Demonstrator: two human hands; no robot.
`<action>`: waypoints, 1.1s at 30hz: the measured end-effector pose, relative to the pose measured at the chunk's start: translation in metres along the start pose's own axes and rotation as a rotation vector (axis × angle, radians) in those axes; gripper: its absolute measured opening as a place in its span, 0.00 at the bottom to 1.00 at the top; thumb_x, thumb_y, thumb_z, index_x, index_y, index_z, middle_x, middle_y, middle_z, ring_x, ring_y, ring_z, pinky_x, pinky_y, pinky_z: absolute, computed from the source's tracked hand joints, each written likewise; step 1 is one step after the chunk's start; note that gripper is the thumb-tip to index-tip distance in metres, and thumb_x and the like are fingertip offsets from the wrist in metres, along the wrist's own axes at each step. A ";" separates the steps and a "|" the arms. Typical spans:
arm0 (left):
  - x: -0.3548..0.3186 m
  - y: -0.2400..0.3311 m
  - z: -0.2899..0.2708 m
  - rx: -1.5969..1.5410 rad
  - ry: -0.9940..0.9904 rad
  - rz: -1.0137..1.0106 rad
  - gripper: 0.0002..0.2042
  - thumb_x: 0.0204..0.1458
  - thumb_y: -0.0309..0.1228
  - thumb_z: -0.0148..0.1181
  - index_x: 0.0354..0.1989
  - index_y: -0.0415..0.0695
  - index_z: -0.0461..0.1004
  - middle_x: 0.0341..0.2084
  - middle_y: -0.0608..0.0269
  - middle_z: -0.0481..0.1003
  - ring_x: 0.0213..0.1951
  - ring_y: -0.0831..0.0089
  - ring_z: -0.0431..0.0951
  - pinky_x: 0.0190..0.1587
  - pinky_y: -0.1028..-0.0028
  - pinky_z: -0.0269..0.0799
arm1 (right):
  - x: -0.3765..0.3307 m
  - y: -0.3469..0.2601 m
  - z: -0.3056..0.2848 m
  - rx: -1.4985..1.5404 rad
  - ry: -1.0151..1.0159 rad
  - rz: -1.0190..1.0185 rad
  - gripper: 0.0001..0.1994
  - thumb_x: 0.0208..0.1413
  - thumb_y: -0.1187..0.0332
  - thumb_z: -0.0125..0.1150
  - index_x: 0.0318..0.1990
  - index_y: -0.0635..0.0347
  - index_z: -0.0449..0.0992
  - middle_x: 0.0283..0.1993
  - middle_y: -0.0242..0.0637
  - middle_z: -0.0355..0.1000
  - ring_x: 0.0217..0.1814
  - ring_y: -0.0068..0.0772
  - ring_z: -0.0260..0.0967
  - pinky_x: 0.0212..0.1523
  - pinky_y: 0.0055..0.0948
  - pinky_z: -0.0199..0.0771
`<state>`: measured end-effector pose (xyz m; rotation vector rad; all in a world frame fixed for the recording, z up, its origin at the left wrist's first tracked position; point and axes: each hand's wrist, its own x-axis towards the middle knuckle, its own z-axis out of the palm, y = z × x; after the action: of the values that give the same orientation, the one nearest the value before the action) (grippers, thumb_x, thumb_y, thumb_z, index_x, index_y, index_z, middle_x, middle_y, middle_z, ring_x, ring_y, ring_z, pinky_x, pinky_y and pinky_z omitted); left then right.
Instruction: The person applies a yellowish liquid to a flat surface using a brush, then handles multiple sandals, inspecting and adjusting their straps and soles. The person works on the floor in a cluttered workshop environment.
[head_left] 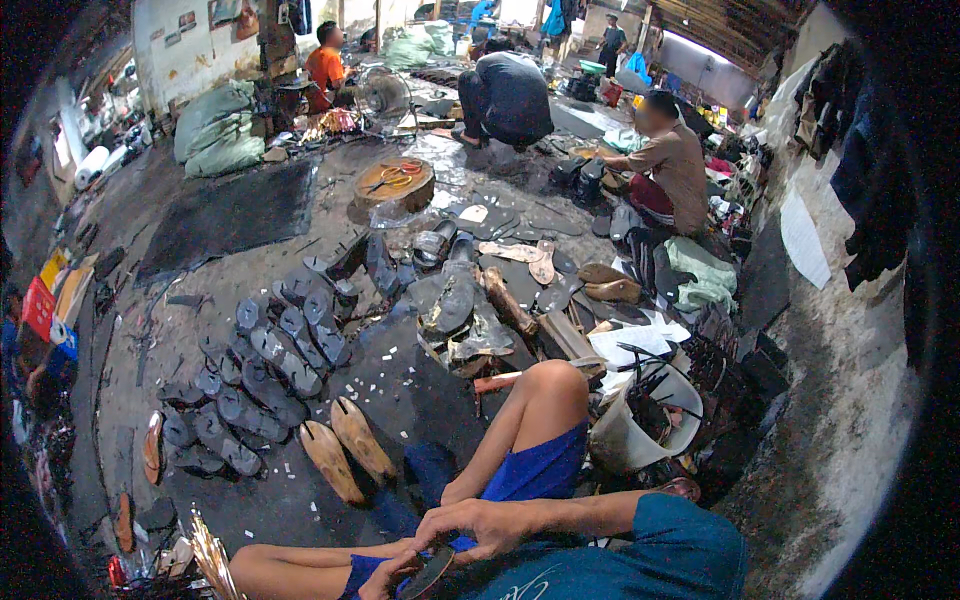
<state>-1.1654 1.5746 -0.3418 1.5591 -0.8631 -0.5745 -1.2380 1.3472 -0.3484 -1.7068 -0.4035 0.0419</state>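
Low in my lap is a dark shoe sole (432, 574) with a paler edge, tilted and partly cut off by the lower edge of the picture. My left hand (385, 577) grips it from the left side, fingers closed. From above, my right hand (472, 524) bends over its upper end, fingers curled in and their tips partly hidden. Beyond my legs, a pair of wooden shoe lasts (362, 440) lies on the dark floor. Rows of dark sandals (285, 355) are set out to the left of them.
A white bucket (640, 435) of dark strips stands by my right knee, near a red-handled tool (497, 382). Farther off, a wooden stump (395, 186) carries orange-handled scissors (398, 174). A person in a brown shirt (672, 165) sits at the right; others work farther back.
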 end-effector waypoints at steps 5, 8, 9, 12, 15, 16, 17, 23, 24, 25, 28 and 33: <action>-0.001 0.008 0.002 -0.121 0.015 -0.084 0.24 0.45 0.32 0.63 0.50 0.35 0.67 0.43 0.54 0.71 0.44 0.67 0.74 0.48 0.70 0.69 | 0.005 -0.007 -0.002 0.061 -0.025 0.032 0.19 0.45 0.70 0.63 0.46 0.63 0.67 0.48 0.43 0.64 0.50 0.43 0.65 0.52 0.36 0.65; 0.003 0.011 0.007 -0.148 0.014 -0.064 0.25 0.44 0.34 0.64 0.50 0.34 0.66 0.44 0.54 0.71 0.46 0.66 0.73 0.49 0.70 0.67 | 0.003 -0.005 -0.002 0.017 -0.019 0.012 0.18 0.45 0.70 0.63 0.44 0.63 0.67 0.48 0.43 0.64 0.51 0.42 0.64 0.52 0.36 0.65; 0.003 0.011 0.007 -0.144 0.004 -0.043 0.26 0.44 0.35 0.64 0.50 0.34 0.66 0.44 0.54 0.71 0.46 0.66 0.72 0.49 0.70 0.67 | 0.003 -0.005 -0.003 0.002 -0.021 0.001 0.17 0.45 0.70 0.63 0.43 0.63 0.67 0.48 0.43 0.64 0.52 0.42 0.64 0.52 0.36 0.65; 0.000 0.008 0.010 -0.230 0.001 -0.082 0.28 0.43 0.36 0.65 0.50 0.33 0.66 0.45 0.53 0.71 0.45 0.65 0.73 0.49 0.70 0.68 | 0.002 -0.005 -0.008 -0.047 -0.062 -0.016 0.19 0.45 0.71 0.64 0.46 0.63 0.67 0.49 0.43 0.63 0.54 0.42 0.62 0.53 0.36 0.64; -0.008 -0.001 0.007 -0.231 0.027 -0.179 0.31 0.42 0.39 0.67 0.52 0.32 0.65 0.46 0.50 0.70 0.50 0.63 0.70 0.54 0.66 0.64 | 0.007 -0.008 -0.005 -0.028 0.007 0.001 0.21 0.44 0.73 0.63 0.48 0.61 0.68 0.51 0.43 0.62 0.55 0.43 0.62 0.54 0.36 0.63; -0.006 -0.005 0.003 -0.169 0.031 -0.099 0.31 0.41 0.41 0.67 0.50 0.33 0.66 0.45 0.50 0.71 0.49 0.63 0.71 0.53 0.66 0.65 | 0.010 -0.008 -0.007 -0.043 -0.015 -0.012 0.22 0.44 0.74 0.63 0.49 0.60 0.68 0.51 0.43 0.62 0.55 0.43 0.62 0.54 0.36 0.63; -0.003 -0.010 -0.004 -0.113 0.043 -0.027 0.31 0.41 0.43 0.67 0.49 0.33 0.66 0.44 0.50 0.73 0.48 0.62 0.72 0.53 0.66 0.66 | 0.016 -0.011 -0.008 -0.054 -0.046 -0.018 0.22 0.43 0.75 0.63 0.49 0.59 0.68 0.52 0.43 0.62 0.56 0.43 0.62 0.54 0.36 0.63; 0.002 0.000 -0.003 0.127 0.083 -0.085 0.19 0.40 0.33 0.70 0.41 0.40 0.75 0.36 0.56 0.77 0.38 0.65 0.79 0.42 0.73 0.73 | 0.020 -0.019 -0.015 -0.103 -0.089 0.111 0.24 0.37 0.78 0.65 0.47 0.54 0.72 0.53 0.41 0.64 0.56 0.42 0.62 0.55 0.35 0.64; 0.000 0.006 -0.003 0.116 0.081 -0.111 0.18 0.40 0.31 0.69 0.41 0.41 0.75 0.36 0.57 0.78 0.39 0.66 0.79 0.43 0.72 0.73 | 0.016 -0.015 -0.012 -0.076 -0.113 0.135 0.27 0.33 0.78 0.63 0.48 0.54 0.70 0.52 0.41 0.62 0.58 0.44 0.60 0.58 0.36 0.62; -0.001 0.008 -0.005 0.042 0.085 -0.135 0.17 0.40 0.30 0.68 0.40 0.41 0.75 0.37 0.56 0.78 0.40 0.66 0.79 0.44 0.72 0.73 | 0.016 -0.018 -0.010 -0.058 -0.106 0.160 0.26 0.33 0.79 0.62 0.47 0.55 0.70 0.52 0.40 0.62 0.58 0.44 0.59 0.58 0.36 0.62; -0.009 0.000 -0.009 -0.037 0.117 -0.148 0.15 0.40 0.27 0.68 0.38 0.40 0.76 0.38 0.56 0.77 0.41 0.66 0.78 0.45 0.72 0.73 | 0.023 -0.016 -0.007 -0.084 -0.176 0.176 0.25 0.31 0.80 0.60 0.45 0.56 0.69 0.52 0.40 0.62 0.59 0.43 0.58 0.58 0.37 0.61; -0.025 -0.013 0.011 -0.162 0.207 -0.249 0.12 0.40 0.25 0.67 0.36 0.39 0.77 0.37 0.54 0.78 0.41 0.66 0.78 0.46 0.71 0.73 | 0.035 -0.003 -0.010 -0.103 -0.286 0.107 0.21 0.33 0.80 0.61 0.41 0.57 0.70 0.48 0.40 0.66 0.57 0.42 0.61 0.57 0.41 0.61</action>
<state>-1.1868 1.5880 -0.3591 1.5560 -0.4575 -0.6312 -1.2031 1.3486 -0.3367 -1.8285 -0.5332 0.3516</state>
